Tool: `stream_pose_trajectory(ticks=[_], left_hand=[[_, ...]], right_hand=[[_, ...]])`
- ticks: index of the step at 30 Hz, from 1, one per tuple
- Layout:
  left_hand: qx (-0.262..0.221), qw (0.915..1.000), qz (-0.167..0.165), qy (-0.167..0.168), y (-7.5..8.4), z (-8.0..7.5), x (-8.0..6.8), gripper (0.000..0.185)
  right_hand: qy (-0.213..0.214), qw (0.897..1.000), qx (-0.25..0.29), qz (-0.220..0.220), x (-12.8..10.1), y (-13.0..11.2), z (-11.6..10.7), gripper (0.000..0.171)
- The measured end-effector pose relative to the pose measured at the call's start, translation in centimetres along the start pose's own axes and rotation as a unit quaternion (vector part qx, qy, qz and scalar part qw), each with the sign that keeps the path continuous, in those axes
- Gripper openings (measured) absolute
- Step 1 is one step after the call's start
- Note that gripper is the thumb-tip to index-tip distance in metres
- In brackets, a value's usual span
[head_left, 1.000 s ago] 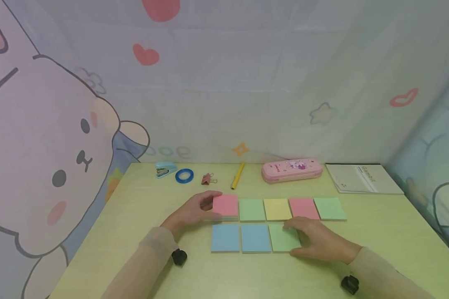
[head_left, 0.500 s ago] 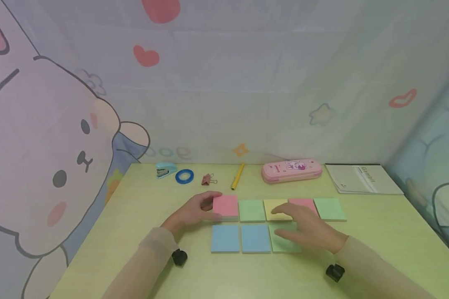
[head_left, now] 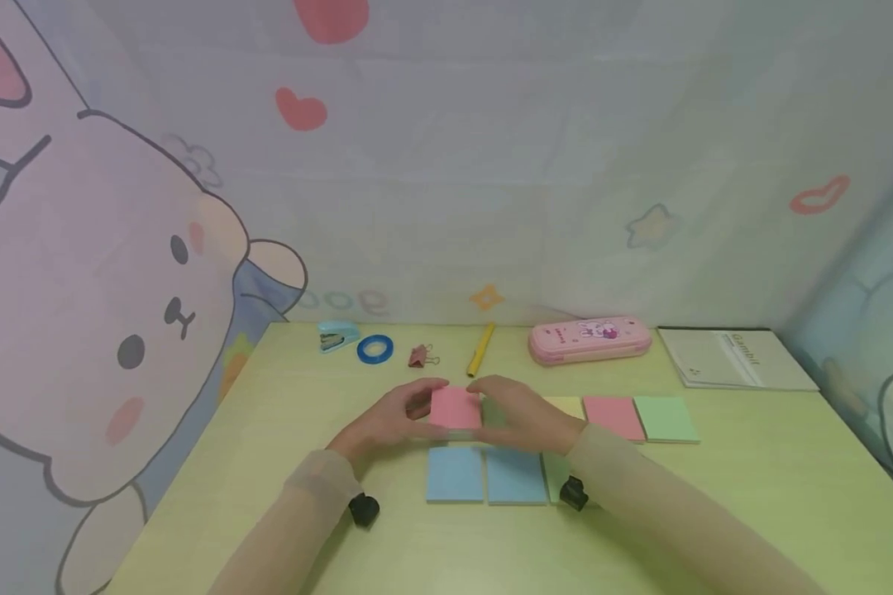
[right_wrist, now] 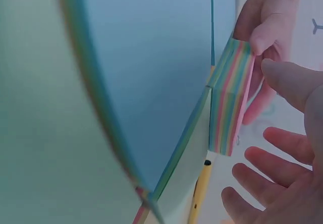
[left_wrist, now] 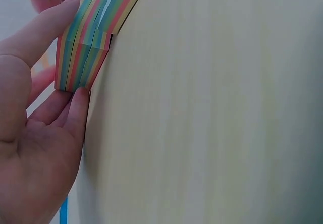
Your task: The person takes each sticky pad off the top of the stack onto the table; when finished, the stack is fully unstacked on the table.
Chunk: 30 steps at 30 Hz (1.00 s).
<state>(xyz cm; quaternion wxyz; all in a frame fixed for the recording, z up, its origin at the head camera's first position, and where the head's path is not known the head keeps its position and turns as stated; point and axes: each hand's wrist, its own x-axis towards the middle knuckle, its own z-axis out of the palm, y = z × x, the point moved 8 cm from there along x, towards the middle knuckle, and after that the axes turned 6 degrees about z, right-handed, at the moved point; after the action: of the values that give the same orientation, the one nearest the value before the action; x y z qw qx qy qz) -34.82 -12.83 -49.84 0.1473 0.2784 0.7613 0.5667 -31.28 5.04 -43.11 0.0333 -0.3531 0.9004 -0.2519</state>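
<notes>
A stack of sticky note pads (head_left: 456, 409), pink on top with striped coloured sides, stands at the left end of the back row. My left hand (head_left: 387, 420) grips its left side between thumb and fingers. At the stack's right side is my right hand (head_left: 528, 416); in the right wrist view its fingers are spread and look apart from the stack. A green pad (head_left: 493, 411) beside the stack is mostly covered by that hand. Further right lie a yellow pad (head_left: 565, 405), a pink pad (head_left: 612, 417) and a light green pad (head_left: 666, 419).
In front are two blue pads (head_left: 456, 475) and a green pad (head_left: 556, 478), partly under the right wrist. Along the back lie a stapler (head_left: 338, 335), blue tape roll (head_left: 375, 349), binder clip (head_left: 420, 356), yellow pen (head_left: 480, 351), pink pencil case (head_left: 590, 340) and notebook (head_left: 737, 358).
My right hand has left the front green pad and moved left over the pads to the pink-topped stack. The left hand has kept its hold there. The head view has shifted slightly.
</notes>
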Motion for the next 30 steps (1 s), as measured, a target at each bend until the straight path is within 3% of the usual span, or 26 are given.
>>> stream_pose_trajectory(ticks=[10, 18, 24, 30], left_hand=[[0.012, 0.9998, -0.014, 0.000, 0.3, 0.2, 0.1, 0.084], [0.016, 0.9995, -0.028, 0.003, 0.2, 0.2, -0.1, 0.087], [0.032, 0.9991, -0.026, 0.005, 0.0, -0.1, -0.3, 0.083], [0.030, 0.9985, -0.045, 0.011, 0.0, 0.1, -0.6, 0.079]], right_hand=[[-0.051, 0.997, -0.046, 0.037, 2.4, 0.6, 1.9, 0.067], [-0.042, 0.997, -0.051, 0.025, 2.6, 0.9, 1.7, 0.070], [-0.007, 0.999, -0.027, 0.027, 1.1, 1.7, 0.0, 0.069], [0.036, 0.999, 0.011, 0.032, -2.5, 2.9, -3.1, 0.062]])
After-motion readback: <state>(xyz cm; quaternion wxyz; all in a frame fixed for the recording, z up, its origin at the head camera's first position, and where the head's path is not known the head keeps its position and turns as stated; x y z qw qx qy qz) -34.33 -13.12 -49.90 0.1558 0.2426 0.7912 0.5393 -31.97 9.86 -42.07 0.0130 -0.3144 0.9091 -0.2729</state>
